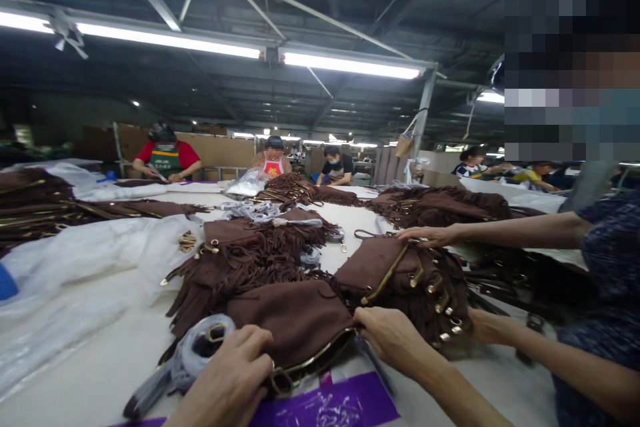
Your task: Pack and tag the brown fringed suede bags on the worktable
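A brown fringed bag (293,317) lies in front of me, its gold zipper (320,355) along the edge nearest me. My left hand (237,367) is closed at the zipper's left end, its fingertips partly hidden. With bent fingers my right hand (387,333) pinches the bag's right corner at the other zipper end. Beside my left hand lies a strap (197,347) coiled in clear plastic wrap. Under the bag's near edge is a purple sheet (345,403) with clear plastic on it.
At right, a co-worker's hands (430,235) rest on a stack of brown zippered pieces (385,267). More fringed brown pieces (250,257) lie just beyond my bag. Clear plastic sheeting (100,260) covers the left side. Other people work across the white table (345,253).
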Action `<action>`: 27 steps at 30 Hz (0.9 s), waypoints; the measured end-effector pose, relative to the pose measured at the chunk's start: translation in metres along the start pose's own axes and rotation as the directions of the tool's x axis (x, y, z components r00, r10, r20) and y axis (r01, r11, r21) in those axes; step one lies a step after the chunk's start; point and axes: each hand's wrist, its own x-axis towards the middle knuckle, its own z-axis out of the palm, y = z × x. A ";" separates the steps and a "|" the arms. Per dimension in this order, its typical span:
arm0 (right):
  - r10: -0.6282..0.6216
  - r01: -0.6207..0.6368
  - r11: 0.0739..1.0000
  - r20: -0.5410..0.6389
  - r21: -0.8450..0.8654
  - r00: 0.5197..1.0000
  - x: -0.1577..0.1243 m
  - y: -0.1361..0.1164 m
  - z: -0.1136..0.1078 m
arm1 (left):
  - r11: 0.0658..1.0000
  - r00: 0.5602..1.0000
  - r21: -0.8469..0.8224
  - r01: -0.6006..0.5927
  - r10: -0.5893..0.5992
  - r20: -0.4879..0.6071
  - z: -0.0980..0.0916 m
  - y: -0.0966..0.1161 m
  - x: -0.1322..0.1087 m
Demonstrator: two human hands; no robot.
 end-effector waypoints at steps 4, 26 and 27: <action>-0.071 0.076 0.993 -0.064 0.093 0.995 -0.009 -0.006 -0.033 | 0.992 0.995 -0.090 0.089 -0.084 0.059 0.040 0.047 0.030; 0.024 -0.021 0.999 -0.088 0.027 0.996 -0.025 -0.003 -0.017 | 0.844 0.852 -0.153 0.514 -0.482 0.206 0.069 0.109 0.085; 0.003 0.000 1.000 -0.105 0.023 0.995 -0.022 -0.008 -0.018 | 0.830 0.833 -0.140 0.539 -0.502 0.231 0.076 0.110 0.084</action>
